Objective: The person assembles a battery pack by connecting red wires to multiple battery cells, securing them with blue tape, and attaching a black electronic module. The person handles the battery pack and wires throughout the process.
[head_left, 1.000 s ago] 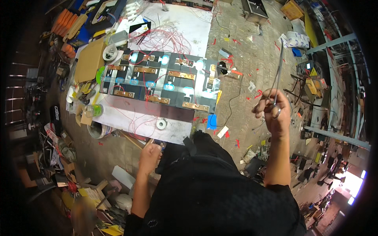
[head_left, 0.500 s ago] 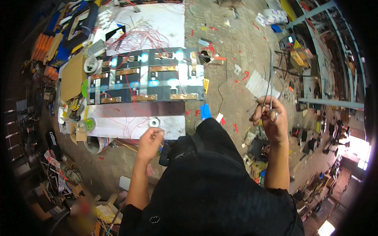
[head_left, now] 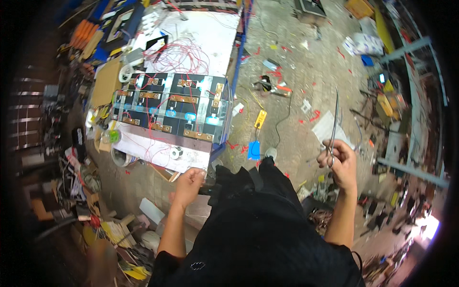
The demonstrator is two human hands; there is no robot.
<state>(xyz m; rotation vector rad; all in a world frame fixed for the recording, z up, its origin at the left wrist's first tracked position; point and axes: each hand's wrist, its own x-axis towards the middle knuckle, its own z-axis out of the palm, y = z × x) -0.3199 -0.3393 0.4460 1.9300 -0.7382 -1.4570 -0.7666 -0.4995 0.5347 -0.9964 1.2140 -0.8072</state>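
Observation:
In my right hand are long, thin ring-handled forceps, their narrow jaws pointing away from me. This hand is raised over the floor to the right, well apart from the table. My left hand hovers by the near corner of the white table, fingers curled and pressed together; whatever they may hold is hidden. Beyond it on the table stands a block of black battery cells with copper bars across its top. Thin red wires run over the block and lie tangled behind it.
A white tape roll sits near the table's front edge. A cardboard sheet and a green-labelled jar stand left. On the floor lie a yellow power strip, a blue card, cables and red scraps. Steel shelving stands right.
The view has shifted, with the table now lower and turned. The forceps' two prongs, spread earlier, now look closed together. My left hand stays curled near the table corner.

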